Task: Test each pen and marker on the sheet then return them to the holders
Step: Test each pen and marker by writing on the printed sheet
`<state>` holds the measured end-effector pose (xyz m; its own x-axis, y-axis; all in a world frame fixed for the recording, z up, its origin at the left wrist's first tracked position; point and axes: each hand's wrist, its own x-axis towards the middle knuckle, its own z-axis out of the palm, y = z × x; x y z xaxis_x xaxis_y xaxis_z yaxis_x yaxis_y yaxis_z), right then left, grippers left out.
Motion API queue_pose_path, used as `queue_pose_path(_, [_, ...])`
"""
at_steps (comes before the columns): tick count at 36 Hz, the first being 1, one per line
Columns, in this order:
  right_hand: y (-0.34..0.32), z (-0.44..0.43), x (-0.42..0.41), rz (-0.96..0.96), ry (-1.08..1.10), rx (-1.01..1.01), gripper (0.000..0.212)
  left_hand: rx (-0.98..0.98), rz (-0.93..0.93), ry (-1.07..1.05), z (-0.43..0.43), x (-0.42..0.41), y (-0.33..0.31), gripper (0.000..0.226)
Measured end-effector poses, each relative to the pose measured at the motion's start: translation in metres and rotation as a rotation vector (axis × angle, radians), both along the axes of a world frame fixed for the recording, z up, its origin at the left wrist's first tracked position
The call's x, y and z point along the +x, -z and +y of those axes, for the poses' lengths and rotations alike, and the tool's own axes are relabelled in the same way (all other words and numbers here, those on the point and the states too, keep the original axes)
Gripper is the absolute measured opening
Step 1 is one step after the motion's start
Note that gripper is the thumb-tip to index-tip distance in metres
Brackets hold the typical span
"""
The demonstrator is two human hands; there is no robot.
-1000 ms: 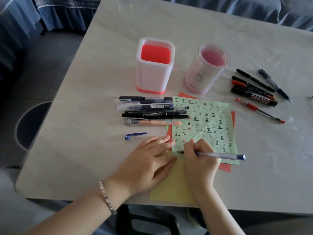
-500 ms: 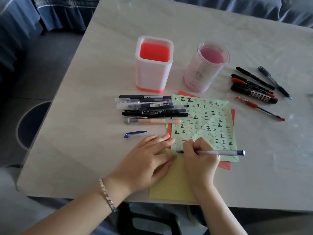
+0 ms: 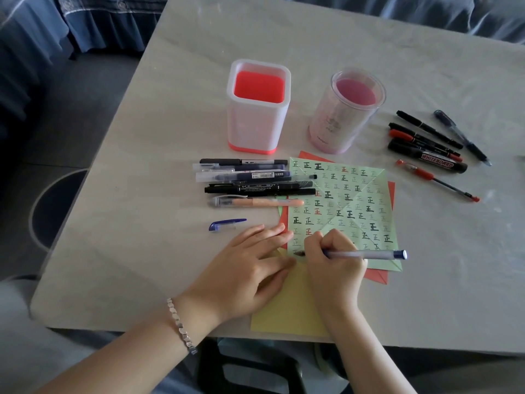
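Little differs from half a second ago: the right hand (image 3: 332,265) stays at the same spot on the green sheet (image 3: 355,194), and the left hand (image 3: 247,268) still lies flat beside it. Against a second ago, the blue pen (image 3: 366,254) has swung from a slight downward slant to almost level. Its capless tip stays at the sheet's near left corner, and the marked characters show no clear change. The right fingers (image 3: 315,240) curl round the pen close to its tip and pinch it. The barrel runs out to the right over the back of the hand, its dark end above the sheet's near right corner. The left fingers (image 3: 272,234) are straight and slightly spread. Their tips press the sheet's left edge, just beside the pen tip, and the palm rests on a yellow sheet (image 3: 287,314) that reaches the desk's (image 3: 142,251) near edge. A red sheet (image 3: 390,191) shows from under the green one. A loose blue cap (image 3: 225,224) lies on the desk just beyond the left hand. Beyond the cap a row of pens (image 3: 255,180) lies side by side, their ends overlapping the green sheet's left edge. The square holder (image 3: 257,120) and the round holder (image 3: 341,120) stand upright beyond the sheets. A second group of markers (image 3: 426,149) lies toward the right edge of the desk.
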<state>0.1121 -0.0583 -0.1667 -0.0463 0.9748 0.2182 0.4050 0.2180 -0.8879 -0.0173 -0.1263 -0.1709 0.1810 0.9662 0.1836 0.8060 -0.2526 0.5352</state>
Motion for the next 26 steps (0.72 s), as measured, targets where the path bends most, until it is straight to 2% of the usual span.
queue_pose_path(12, [0.0006, -0.0007, 0.0008, 0.001, -0.037, -0.003, 0.034, 0.017, 0.0, -0.006, 0.0002, 0.0, 0.0003, 0.031])
queue_pose_path(19, [0.0, -0.0007, 0.0017, -0.015, 0.079, -0.016, 0.038, 0.031, 0.006, -0.002, 0.0003, 0.0, 0.0014, 0.028])
queue_pose_path(26, [-0.0036, 0.0008, 0.0046, 0.127, 0.141, -0.084, 0.04, 0.063, 0.013, -0.004, 0.0006, -0.0003, 0.0014, 0.03])
